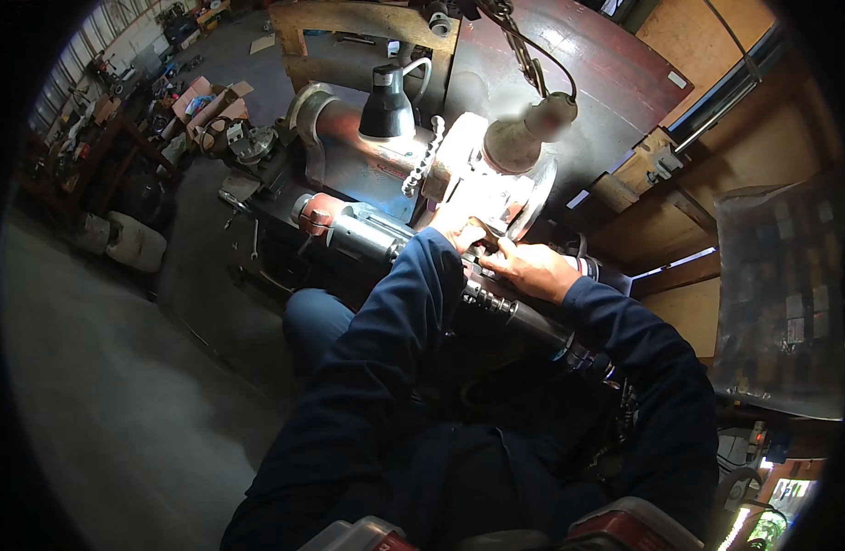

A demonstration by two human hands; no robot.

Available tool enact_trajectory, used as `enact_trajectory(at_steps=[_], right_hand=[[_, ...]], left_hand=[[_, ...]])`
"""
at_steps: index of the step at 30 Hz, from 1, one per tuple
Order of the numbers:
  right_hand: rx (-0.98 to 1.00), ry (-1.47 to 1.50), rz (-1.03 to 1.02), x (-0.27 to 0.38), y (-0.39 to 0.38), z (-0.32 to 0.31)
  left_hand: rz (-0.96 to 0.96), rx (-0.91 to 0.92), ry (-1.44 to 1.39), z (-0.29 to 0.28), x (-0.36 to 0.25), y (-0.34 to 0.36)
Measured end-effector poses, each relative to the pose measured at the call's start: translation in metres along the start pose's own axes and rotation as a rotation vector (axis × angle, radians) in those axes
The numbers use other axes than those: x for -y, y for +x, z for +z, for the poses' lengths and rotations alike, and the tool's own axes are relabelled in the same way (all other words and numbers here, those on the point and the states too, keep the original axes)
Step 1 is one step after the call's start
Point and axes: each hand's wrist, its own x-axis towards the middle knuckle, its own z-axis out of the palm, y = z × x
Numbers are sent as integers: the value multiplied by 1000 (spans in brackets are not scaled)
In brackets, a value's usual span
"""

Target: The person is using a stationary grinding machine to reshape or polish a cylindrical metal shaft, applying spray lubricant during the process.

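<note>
Under the bright lamp light, my left hand (453, 226) and my right hand (535, 269) come together in front of a grinding machine (354, 161). Both hands have their fingers closed on a small brownish piece (482, 233), whose ends are hidden by the fingers. Just beyond it stands the machine's round wheel (538, 197), partly washed out by glare; I cannot tell whether the piece touches it. A metal cylinder assembly (363, 231) with a red collar lies left of my left wrist. Below the hands runs a steel shaft (533, 323) with ringed fittings.
A black lamp (386, 108) and a grey lamp (516, 142) hang close above the work. A chain (514, 41) drops from the top. Wooden panels and a hanging clear sheet (781, 303) stand to the right. Boxes (211, 106) and scrap clutter the far left floor.
</note>
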Motion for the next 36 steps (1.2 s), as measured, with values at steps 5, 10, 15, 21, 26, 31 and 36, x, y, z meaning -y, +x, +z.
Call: enact_trajectory(at_steps=[5, 10, 15, 21, 26, 31, 36], right_hand=[[-103, 79, 39, 3, -12, -7], [-100, 229, 93, 0, -14, -6], [-162, 381, 99, -5, -12, 2], [-126, 496, 117, -6, -6, 10], [-78, 374, 104, -4, -3, 9], [-16, 364, 201, 3, -8, -1], [84, 533, 225, 6, -5, -7]], left_hand=[[-17, -4, 4, -1, -2, -5], [-51, -10, -3, 0, -4, -10], [-70, -16, 3, 2, -6, -12], [-87, -33, 0, 3, -7, -15], [-87, -35, -1, 2, -7, -14], [-84, -36, -9, 0, -6, -13], [-83, -39, -13, -3, -6, -14]])
